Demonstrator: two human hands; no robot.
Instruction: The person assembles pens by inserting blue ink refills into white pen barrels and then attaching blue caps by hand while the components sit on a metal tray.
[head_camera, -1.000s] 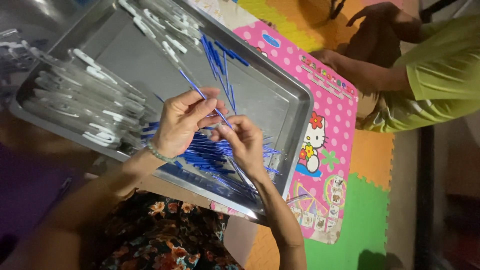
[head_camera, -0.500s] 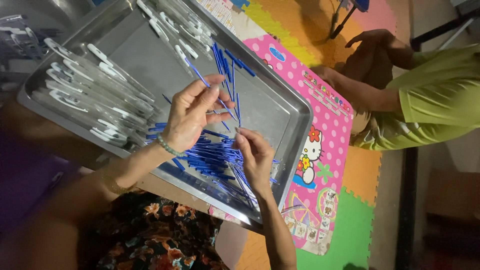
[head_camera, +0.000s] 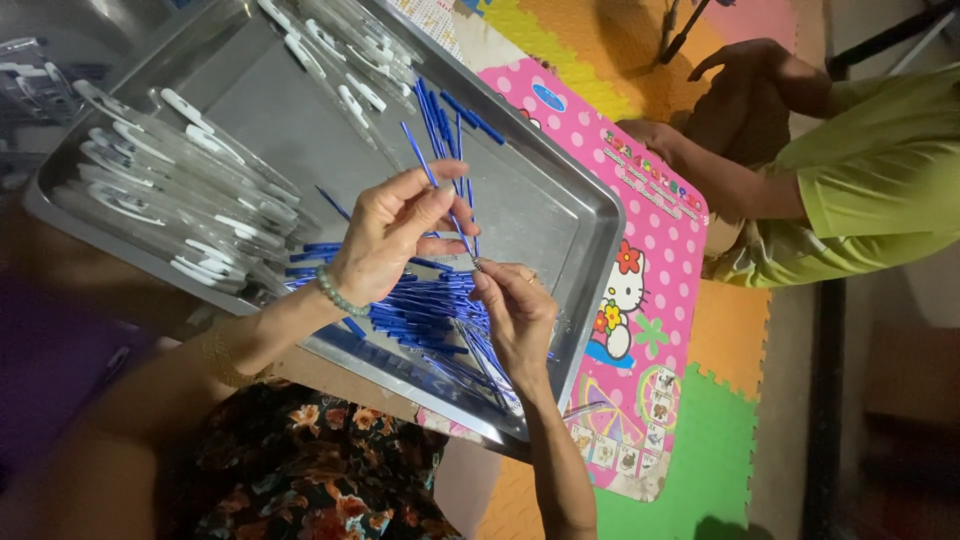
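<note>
Head view shows your left hand (head_camera: 395, 235) pinching a thin blue refill (head_camera: 440, 195) between thumb and fingers, its metal tip meeting your right hand (head_camera: 515, 310), whose fingertips close on that tip. Both hover over a steel tray (head_camera: 580, 205) holding a heap of blue refills (head_camera: 420, 310) and clear pen barrels (head_camera: 170, 200). Beside it lie a pink mat (head_camera: 655, 250) and coloured foam floor tiles (head_camera: 700, 450), where another person in green (head_camera: 880, 180) sits.

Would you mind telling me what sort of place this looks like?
Probably a home floor used for piecework: foam mats, a metal tray of blue refills and clear pen barrels, and the left hand and right hand holding one refill.
</note>
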